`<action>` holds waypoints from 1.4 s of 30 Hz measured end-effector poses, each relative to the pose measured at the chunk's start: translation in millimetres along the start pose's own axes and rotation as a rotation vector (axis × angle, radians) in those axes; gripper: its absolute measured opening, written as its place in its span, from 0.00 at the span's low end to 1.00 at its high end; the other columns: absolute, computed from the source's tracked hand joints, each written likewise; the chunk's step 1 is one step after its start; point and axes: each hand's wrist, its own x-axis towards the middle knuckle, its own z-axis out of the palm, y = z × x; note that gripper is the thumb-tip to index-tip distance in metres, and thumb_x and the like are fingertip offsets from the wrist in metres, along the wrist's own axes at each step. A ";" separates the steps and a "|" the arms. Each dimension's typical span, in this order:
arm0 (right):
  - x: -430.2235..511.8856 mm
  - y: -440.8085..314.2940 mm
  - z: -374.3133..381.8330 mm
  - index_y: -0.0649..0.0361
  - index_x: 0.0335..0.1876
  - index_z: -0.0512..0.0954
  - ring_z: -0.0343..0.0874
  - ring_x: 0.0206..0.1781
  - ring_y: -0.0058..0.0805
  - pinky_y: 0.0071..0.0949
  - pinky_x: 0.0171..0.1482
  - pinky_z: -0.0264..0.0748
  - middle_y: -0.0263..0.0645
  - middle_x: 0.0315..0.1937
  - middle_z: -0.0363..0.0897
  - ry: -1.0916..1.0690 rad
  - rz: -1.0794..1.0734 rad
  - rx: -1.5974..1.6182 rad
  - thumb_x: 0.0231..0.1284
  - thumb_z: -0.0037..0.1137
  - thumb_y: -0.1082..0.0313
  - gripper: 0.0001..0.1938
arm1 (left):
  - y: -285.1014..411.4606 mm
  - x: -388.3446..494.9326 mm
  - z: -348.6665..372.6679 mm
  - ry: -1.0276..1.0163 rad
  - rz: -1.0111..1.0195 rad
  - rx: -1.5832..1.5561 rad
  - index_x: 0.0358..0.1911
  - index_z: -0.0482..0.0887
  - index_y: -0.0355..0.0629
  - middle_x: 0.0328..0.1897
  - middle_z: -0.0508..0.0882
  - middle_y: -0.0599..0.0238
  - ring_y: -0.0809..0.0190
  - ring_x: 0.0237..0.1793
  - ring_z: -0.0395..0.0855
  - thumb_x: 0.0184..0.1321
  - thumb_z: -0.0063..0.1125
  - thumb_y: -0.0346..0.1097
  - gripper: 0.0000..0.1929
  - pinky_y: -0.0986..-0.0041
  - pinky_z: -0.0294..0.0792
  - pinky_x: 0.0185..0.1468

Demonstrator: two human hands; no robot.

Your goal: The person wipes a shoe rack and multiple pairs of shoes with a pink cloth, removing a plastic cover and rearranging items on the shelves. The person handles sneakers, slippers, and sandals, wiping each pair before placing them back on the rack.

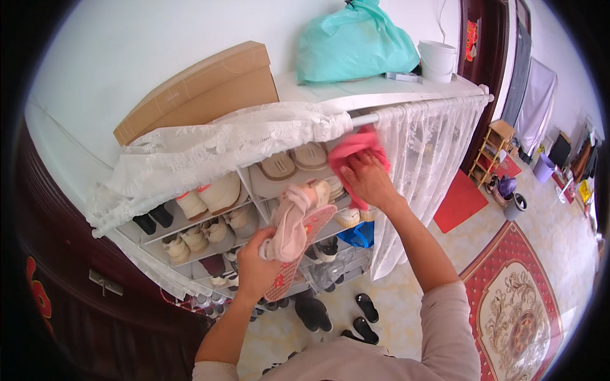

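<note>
My left hand (257, 269) grips a pale pink fabric shoe (289, 233) together with a flat, pink patterned sole or insole (281, 282) that bears red figures. Bunched under the fingers of my right hand (369, 178) is a pinkish-red cloth (353, 148), slightly blurred. That hand is at the upper right compartments of a white shoe rack (267, 189), just below the curtain rod (364, 120). Beige slippers (276, 166) rest on the upper shelf, left of the cloth. Pale shoes (347, 218) show partly below it.
A white lace curtain (419, 143) covers the rack's right side; another lace panel (228, 133) is pushed up over the left. On top stand a cardboard box (200, 90), a green plastic bag (355, 47) and a white bucket (436, 62). Black slippers (366, 307) lie on the floor near a patterned rug (517, 305).
</note>
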 end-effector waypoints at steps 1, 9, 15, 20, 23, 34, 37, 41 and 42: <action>15.2 10.4 9.6 0.59 0.51 0.78 0.73 0.61 0.54 0.44 0.64 0.70 0.53 0.56 0.75 -0.093 -0.111 -0.066 0.68 0.47 0.60 0.15 | 1.3 -3.1 -2.4 0.033 0.015 0.031 0.51 0.83 0.39 0.46 0.88 0.58 0.62 0.48 0.86 0.46 0.71 0.27 0.24 0.71 0.73 0.55; 122.4 71.1 67.7 0.51 0.53 0.79 0.74 0.62 0.52 0.47 0.66 0.67 0.49 0.55 0.78 -0.467 -0.430 -0.278 0.69 0.40 0.59 0.16 | 0.9 -12.8 -15.5 0.071 -0.027 -0.079 0.48 0.84 0.38 0.41 0.87 0.62 0.67 0.43 0.84 0.42 0.78 0.30 0.25 0.74 0.74 0.51; 192.2 105.2 76.5 0.52 0.55 0.79 0.75 0.63 0.48 0.43 0.66 0.68 0.47 0.57 0.79 -0.465 -0.032 -0.137 0.68 0.45 0.60 0.16 | 7.7 3.0 -4.0 0.057 0.132 -0.038 0.46 0.84 0.39 0.40 0.85 0.57 0.58 0.39 0.85 0.40 0.76 0.28 0.24 0.70 0.75 0.46; 186.3 129.4 77.6 0.53 0.57 0.78 0.76 0.63 0.45 0.39 0.66 0.68 0.46 0.59 0.79 -0.447 0.118 0.053 0.67 0.50 0.61 0.17 | 26.5 34.6 18.0 0.040 0.367 0.159 0.49 0.83 0.42 0.40 0.82 0.52 0.46 0.38 0.84 0.39 0.69 0.22 0.26 0.67 0.76 0.42; 149.0 130.9 66.9 0.54 0.58 0.78 0.76 0.63 0.43 0.37 0.66 0.68 0.46 0.59 0.79 -0.471 0.106 0.188 0.66 0.52 0.61 0.17 | 35.9 64.7 51.5 0.140 0.557 0.205 0.49 0.83 0.46 0.43 0.81 0.51 0.44 0.37 0.84 0.42 0.66 0.19 0.25 0.63 0.76 0.40; 31.3 97.4 -33.7 0.54 0.49 0.85 0.81 0.51 0.44 0.38 0.56 0.74 0.48 0.44 0.85 -0.143 -0.023 0.200 0.65 0.58 0.56 0.15 | 61.9 200.3 156.6 0.062 0.712 0.899 0.54 0.80 0.52 0.43 0.80 0.56 0.50 0.45 0.83 0.54 0.61 0.34 0.21 0.57 0.75 0.46; 19.4 97.4 -35.3 0.57 0.45 0.85 0.82 0.40 0.42 0.38 0.48 0.75 0.47 0.35 0.84 -0.079 -0.027 0.092 0.66 0.57 0.58 0.13 | 53.1 230.8 192.9 0.331 0.785 1.076 0.53 0.81 0.50 0.44 0.81 0.57 0.50 0.50 0.82 0.53 0.61 0.36 0.21 0.56 0.74 0.51; 14.6 103.6 -24.8 0.59 0.43 0.84 0.79 0.35 0.41 0.36 0.44 0.74 0.47 0.31 0.82 -0.040 -0.026 0.185 0.68 0.56 0.59 0.12 | 44.0 260.8 227.2 0.095 0.588 0.942 0.59 0.78 0.47 0.54 0.82 0.52 0.48 0.56 0.81 0.50 0.64 0.37 0.28 0.56 0.72 0.59; 15.2 104.9 -21.6 0.60 0.43 0.84 0.78 0.34 0.40 0.36 0.43 0.74 0.47 0.30 0.81 -0.004 -0.032 0.209 0.68 0.56 0.60 0.12 | 44.8 261.9 231.0 0.077 0.561 0.811 0.62 0.76 0.46 0.57 0.80 0.50 0.46 0.59 0.79 0.49 0.65 0.38 0.31 0.56 0.71 0.61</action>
